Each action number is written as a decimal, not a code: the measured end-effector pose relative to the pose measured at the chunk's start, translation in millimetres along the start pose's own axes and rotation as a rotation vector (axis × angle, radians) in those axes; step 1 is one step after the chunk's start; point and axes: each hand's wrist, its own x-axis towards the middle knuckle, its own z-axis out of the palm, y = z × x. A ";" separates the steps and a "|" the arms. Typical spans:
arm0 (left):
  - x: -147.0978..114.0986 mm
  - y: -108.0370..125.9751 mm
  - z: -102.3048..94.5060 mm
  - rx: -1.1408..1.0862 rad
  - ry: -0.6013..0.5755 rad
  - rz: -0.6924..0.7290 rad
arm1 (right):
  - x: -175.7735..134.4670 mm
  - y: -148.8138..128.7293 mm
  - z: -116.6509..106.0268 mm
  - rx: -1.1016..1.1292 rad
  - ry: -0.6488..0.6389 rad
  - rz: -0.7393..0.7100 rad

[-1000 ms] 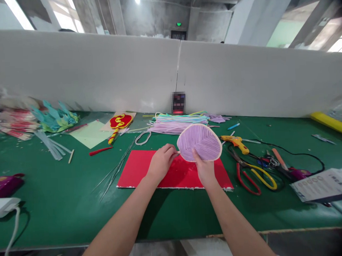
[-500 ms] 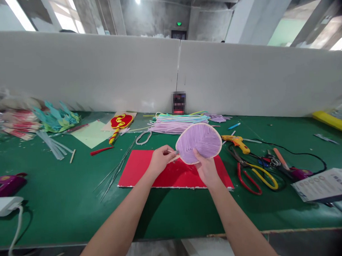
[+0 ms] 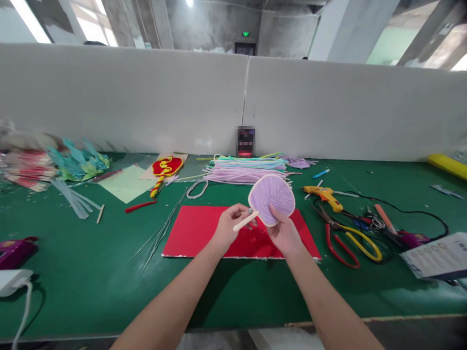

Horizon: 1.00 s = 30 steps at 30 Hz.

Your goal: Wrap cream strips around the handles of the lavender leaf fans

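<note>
A small hand fan has a purple fuzzy face, a cream rim and a short cream handle that points down to the left. My right hand grips the lower right of its face, thumb on the front. The fingers of my left hand are closed at the neck, where handle meets face. A tiny greyish bit shows at those fingertips; what it is cannot be made out. Both hands hold the fan above a red board lying on the green table.
Pipe cleaners lie in a bundle behind the board. To the right are a yellow glue gun, pliers and a white box. A red-and-yellow fan, thin wires and a white plug are leftward.
The fan has turned and tilted, so its face looks narrower and its handle shows more plainly. My left hand has moved slightly right, and the right hand has shifted a little down.
</note>
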 end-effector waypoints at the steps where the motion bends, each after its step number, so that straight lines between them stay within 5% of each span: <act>1: -1.8 0.5 1.9 0.072 0.042 0.054 | 1.0 0.4 -0.7 0.007 0.002 -0.001; 5: -8.1 1.8 5.7 0.308 0.161 0.178 | 4.0 2.4 -2.2 0.041 0.010 -0.028; 12: -10.5 1.9 11.6 0.439 0.161 0.166 | 3.6 3.0 0.2 0.057 0.065 -0.104; 19: -6.7 -0.3 13.1 0.085 0.125 -0.075 | 2.9 4.8 5.0 0.024 0.125 -0.245; 30: -6.8 -1.1 12.2 -0.321 0.195 -0.272 | -2.3 4.7 12.2 -0.024 0.008 -0.303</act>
